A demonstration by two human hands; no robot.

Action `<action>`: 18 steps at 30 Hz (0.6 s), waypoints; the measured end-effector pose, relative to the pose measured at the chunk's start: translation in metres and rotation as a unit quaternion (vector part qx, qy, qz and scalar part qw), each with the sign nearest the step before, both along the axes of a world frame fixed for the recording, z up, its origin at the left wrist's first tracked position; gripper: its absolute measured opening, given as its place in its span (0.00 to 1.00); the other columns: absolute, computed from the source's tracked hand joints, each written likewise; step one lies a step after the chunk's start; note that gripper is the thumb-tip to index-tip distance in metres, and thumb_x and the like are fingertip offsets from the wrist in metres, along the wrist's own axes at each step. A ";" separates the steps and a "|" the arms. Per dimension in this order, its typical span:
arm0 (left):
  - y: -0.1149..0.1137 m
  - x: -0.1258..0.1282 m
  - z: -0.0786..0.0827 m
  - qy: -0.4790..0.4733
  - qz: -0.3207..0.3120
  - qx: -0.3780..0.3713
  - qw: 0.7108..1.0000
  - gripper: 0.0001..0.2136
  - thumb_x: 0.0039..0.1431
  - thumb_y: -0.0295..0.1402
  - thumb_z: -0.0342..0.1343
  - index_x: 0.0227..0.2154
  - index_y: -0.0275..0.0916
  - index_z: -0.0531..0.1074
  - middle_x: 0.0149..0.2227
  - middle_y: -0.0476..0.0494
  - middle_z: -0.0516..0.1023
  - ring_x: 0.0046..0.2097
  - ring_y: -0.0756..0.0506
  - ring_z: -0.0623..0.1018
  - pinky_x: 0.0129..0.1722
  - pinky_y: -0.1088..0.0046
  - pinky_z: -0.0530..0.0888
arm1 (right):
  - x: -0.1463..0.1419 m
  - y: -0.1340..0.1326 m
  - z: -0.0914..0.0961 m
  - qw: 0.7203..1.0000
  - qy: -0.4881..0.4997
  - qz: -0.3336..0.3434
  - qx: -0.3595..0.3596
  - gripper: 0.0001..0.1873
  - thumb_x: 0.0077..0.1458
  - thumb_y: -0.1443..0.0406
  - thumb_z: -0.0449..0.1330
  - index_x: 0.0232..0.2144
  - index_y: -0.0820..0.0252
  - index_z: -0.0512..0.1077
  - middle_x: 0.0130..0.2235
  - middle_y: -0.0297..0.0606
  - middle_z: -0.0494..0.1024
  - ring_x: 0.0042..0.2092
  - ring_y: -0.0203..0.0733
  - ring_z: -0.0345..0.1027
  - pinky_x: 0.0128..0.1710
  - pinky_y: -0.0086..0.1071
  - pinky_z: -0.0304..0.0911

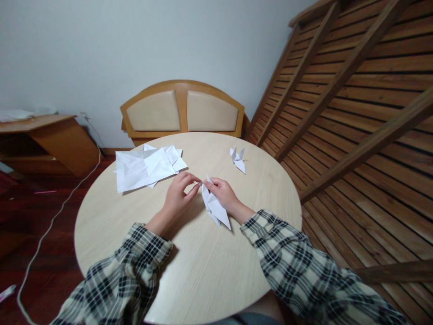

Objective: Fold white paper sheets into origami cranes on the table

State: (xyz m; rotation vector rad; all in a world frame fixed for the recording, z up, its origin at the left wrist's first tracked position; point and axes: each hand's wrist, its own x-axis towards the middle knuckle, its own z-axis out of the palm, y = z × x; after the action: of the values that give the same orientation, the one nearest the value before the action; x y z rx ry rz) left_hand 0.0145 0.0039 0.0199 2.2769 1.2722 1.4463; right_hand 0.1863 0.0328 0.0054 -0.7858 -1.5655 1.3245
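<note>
A partly folded white paper figure (pixel 214 205) is held just above the round pale wooden table (pixel 189 271) at its middle. My right hand (pixel 223 194) grips its body from the right, fingers closed round it. My left hand (pixel 179 195) pinches a thin tip of the same paper between thumb and forefinger. Both sleeves are plaid.
A pile of creased white paper sheets (pixel 145 167) lies at the table's far left. A small finished folded paper bird (pixel 238 159) sits at the far right. Behind the table stands a wooden chair (pixel 182 110). A slatted wooden frame (pixel 355 113) leans on the right; a cable (pixel 50 225) trails over the floor at left.
</note>
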 end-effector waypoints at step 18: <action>-0.001 0.002 0.000 0.005 0.009 0.028 1.000 0.03 0.63 0.31 0.55 0.32 0.41 0.70 0.34 0.47 0.73 0.38 0.44 0.72 0.39 0.66 0.69 | 0.000 -0.001 0.003 1.000 0.019 -0.003 0.001 0.20 0.52 0.50 0.61 0.21 0.57 0.63 0.24 0.30 0.59 0.28 0.36 0.52 0.28 0.32 0.49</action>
State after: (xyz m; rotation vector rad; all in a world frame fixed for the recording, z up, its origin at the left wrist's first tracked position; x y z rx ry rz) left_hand 0.0167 0.0025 0.0196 2.3164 1.2730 1.4978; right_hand 0.1864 0.0315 0.0089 -0.7594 -1.5320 1.3268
